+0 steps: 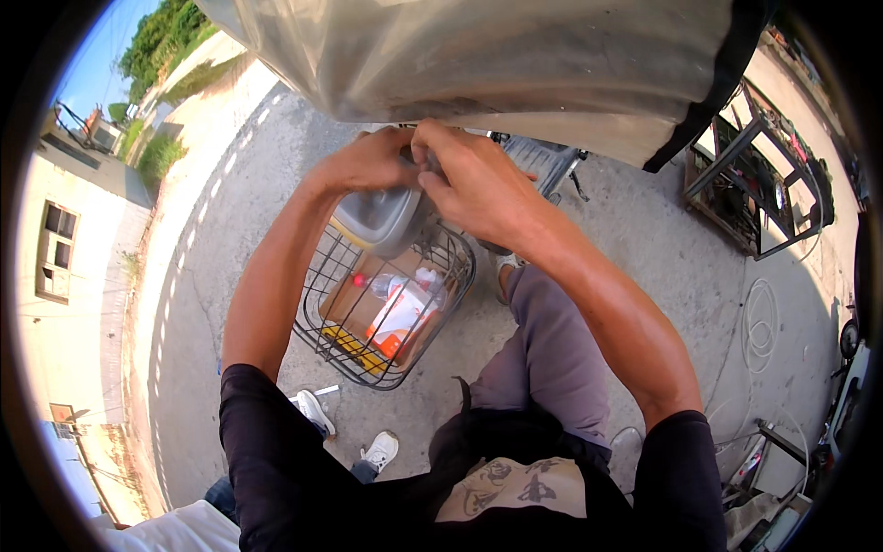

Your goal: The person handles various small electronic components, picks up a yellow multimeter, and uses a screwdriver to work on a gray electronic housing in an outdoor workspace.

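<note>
Just below the fingers (436,140), grey casing (384,217)

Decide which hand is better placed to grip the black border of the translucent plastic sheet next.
Probably the right hand: it is nearer the black border of the translucent plastic sheet; the left hand lies farther off, leftward.

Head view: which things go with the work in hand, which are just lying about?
Likely the work:
left hand, right hand
translucent sheet, its edge at the hands
grey rounded piece below them

Likely just about:
orange-and-white box inside the wire basket
metal rack, right
</note>
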{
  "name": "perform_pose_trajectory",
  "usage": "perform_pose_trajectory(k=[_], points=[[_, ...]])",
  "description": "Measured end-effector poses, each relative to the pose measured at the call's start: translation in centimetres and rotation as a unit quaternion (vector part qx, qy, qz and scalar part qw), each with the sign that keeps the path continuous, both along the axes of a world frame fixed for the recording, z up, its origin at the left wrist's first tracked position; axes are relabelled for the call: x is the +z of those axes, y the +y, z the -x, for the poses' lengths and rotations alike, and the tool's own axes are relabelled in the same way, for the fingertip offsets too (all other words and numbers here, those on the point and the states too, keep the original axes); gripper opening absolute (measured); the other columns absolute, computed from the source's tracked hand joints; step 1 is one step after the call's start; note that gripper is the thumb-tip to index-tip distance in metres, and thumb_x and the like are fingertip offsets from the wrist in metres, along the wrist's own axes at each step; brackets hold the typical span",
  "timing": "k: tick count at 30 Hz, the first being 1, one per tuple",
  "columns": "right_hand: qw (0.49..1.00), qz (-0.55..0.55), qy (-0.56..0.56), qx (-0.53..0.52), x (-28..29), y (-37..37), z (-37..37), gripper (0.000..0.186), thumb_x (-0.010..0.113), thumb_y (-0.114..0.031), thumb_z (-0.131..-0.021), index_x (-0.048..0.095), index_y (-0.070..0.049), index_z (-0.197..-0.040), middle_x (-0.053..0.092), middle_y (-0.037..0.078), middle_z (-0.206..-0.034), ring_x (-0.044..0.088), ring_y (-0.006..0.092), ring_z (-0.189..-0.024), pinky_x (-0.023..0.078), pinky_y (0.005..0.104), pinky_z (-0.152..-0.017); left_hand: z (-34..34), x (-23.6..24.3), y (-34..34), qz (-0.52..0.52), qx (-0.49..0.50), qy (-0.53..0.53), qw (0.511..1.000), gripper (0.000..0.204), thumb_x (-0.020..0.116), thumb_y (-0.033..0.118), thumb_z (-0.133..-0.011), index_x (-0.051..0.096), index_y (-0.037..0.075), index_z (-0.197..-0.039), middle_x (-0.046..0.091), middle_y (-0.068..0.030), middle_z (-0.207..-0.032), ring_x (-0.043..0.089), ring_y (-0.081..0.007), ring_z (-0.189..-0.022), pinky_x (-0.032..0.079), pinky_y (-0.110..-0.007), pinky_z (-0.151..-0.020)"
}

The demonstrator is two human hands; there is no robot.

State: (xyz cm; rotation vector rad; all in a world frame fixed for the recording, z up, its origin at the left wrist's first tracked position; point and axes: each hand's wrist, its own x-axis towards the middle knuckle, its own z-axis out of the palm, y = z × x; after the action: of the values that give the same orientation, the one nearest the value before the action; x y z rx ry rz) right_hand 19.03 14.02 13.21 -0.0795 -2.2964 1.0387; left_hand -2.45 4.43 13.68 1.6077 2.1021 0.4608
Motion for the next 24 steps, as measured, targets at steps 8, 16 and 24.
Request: perform_pose_trajectory(k=[8, 16, 24], points=[[0.998, -0.048, -0.033, -0.015, 0.7, -1.5, 0.4, 0.024, 0.068, -0.002, -0.096, 0.056, -0.002, -0.116, 0.074, 0.025, -0.108, 0.07, 0.05, -0.1, 0.055, 0.0532, -0.086, -1.6, 1.4, 0.2, 0.019, -0.012, 0.018, 1.0, 0.048, 0.074, 0.033, -0.085, 0.076, 0.005, -0.123, 0.078, -0.0211, -0.128, 0.071, -0.0358, -0.127, 0.053, -0.044, -0.107], [0.998, 0.026, 0.037, -0.051, 3.6, -1.8, -3.6, 0.018, 0.069, 0.0, -0.094, 0.057, -0.001, -0.107, 0.071, 0.02, -0.099, 0.069, 0.0447, -0.088, 0.056, 0.0492, -0.077, -0.8, -0.4, 0.4, 0.027, 0.007, 0.067, 0.997, 0.056, 0.078, 0.045, -0.076, 0.073, 0.003, -0.112, 0.076, -0.0177, -0.103, 0.072, -0.033, -0.102, 0.054, -0.044, -0.092], [0.992, 0.096, 0.061, -0.053, -0.5, -2.0, -4.6, 0.021, 0.077, 0.0, -0.094, 0.062, -0.002, -0.108, 0.072, 0.011, -0.099, 0.067, 0.0236, -0.076, 0.054, 0.0359, -0.069, 0.3, 0.0, 0.2, 0.01, 0.013, 0.039, 0.999, 0.047, 0.079, 0.041, -0.073, 0.068, 0.003, -0.097, 0.07, -0.0132, -0.087, 0.069, -0.028, -0.087, 0.053, -0.041, -0.077]])
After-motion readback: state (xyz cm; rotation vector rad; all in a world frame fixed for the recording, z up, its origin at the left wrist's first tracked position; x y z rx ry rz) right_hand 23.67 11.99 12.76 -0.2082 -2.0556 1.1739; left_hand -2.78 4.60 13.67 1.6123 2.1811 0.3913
